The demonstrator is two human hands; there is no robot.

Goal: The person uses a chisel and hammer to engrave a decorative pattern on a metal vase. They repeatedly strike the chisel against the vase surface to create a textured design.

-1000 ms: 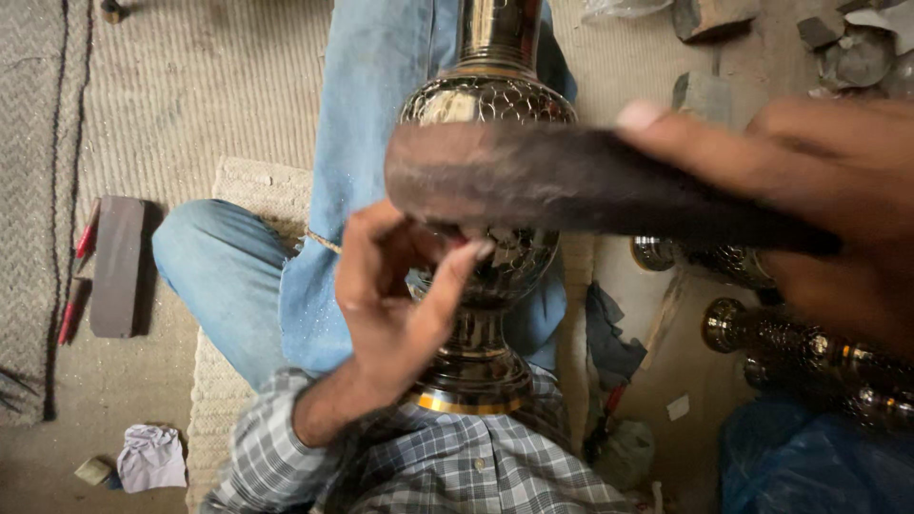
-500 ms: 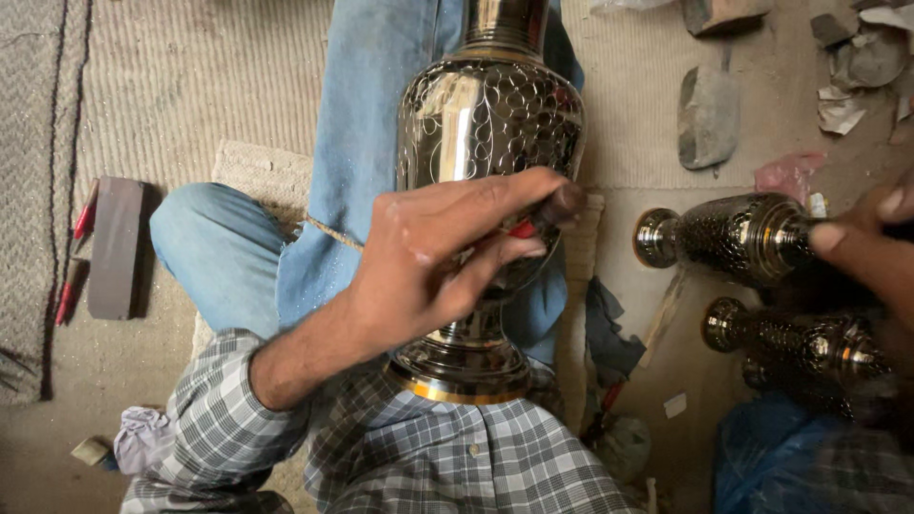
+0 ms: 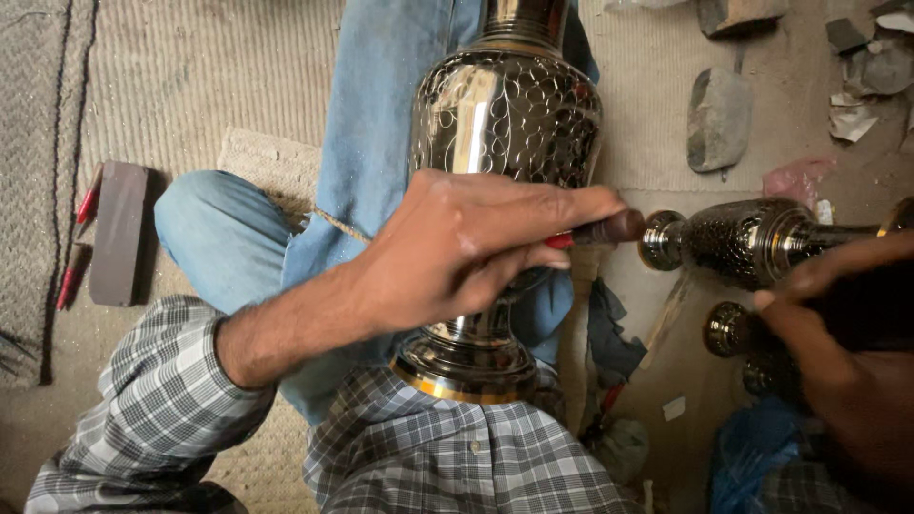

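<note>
Head view, left to right: dark block (image 3: 118, 233) on floor mat; left hand (image 3: 457, 249) — grip closed on red-handled tool (image 3: 600, 231), braced across big engraved vase (image 3: 500, 171) lying in lap; right hand (image 3: 847, 366) beside smaller vases (image 3: 752, 241), grip unclear.

Open mat (image 3: 190, 86) leftward; smaller vases (image 3: 752, 243) crowding the right.

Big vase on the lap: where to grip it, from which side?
Likely the narrow stem above the gold-rimmed foot of the vase, reached from the right. The belly is wide, polished and slippery-looking. The left hand with its tool lies across the left approach.
</note>
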